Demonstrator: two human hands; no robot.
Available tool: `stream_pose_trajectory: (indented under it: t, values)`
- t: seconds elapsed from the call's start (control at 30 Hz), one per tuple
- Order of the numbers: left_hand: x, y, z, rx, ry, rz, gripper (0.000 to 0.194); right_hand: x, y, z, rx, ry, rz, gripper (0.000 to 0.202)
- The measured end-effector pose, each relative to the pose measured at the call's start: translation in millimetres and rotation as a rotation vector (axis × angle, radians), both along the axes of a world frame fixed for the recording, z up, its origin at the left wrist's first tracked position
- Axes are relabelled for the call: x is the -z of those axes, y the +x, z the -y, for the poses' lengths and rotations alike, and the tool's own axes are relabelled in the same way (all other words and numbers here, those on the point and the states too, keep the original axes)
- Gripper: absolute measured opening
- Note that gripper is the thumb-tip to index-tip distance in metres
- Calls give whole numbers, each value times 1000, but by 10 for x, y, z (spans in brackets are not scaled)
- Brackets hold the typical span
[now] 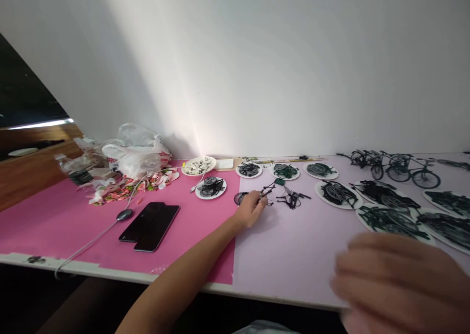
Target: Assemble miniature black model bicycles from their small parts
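Observation:
My left hand (251, 209) reaches to the middle of the table, its fingers closed on dark bicycle parts (267, 191) beside a small wheel (240, 198). Just right of it lies a loose pile of black parts (293, 198), with a small green piece (279, 181) behind. My right hand (400, 280) is large and blurred at the lower right, in front of the plates; its fingers are curled, and whether they hold anything is smeared by motion. White plates of black parts (338, 195) and green parts (392, 221) lie beyond it.
Assembled toy bicycles (400, 171) stand at the back right. More plates of parts (284, 171) line the back. On the pink left side (198, 241) are two phones (156, 228), a cable with a dark oval piece (124, 215), pink and green scraps (121, 189) and a plastic bag (137, 153).

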State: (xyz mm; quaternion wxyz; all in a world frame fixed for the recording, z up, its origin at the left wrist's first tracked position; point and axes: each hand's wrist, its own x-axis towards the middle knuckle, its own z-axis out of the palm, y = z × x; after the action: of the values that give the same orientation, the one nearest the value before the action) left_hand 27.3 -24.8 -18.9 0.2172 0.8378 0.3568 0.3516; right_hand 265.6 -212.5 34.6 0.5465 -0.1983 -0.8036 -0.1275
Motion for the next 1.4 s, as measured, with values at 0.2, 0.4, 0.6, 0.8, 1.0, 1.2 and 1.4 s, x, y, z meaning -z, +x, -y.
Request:
stream_pose_trajectory:
  t: [0.2,0.4,0.6,0.8,1.0,1.2,1.4]
  values:
    - [-20,3,-7,5,-6,25,46,-247,-228,-1173,145,-80,208,21]
    - [-79,-36,16,61,-20,26,48,303,-6,-1760,293,-293,153,41]
    - [-102,-42,51,77,-33,28,47,513,-2,-1803,167,-486,104,36]
    - [-99,-22,57,105,-73,26,46,587,-183,-1750,100,-513,-10,18]
    - [-134,-77,73,196,-125,130,39,639,-246,-1739,84,-552,-123,20]
    - [-128,-46,94,101,-59,127,22,626,-259,-1724,109,-582,-166,23]
    - [-122,-19,65,-2,4,116,10,671,-247,-1754,84,-650,-129,22]
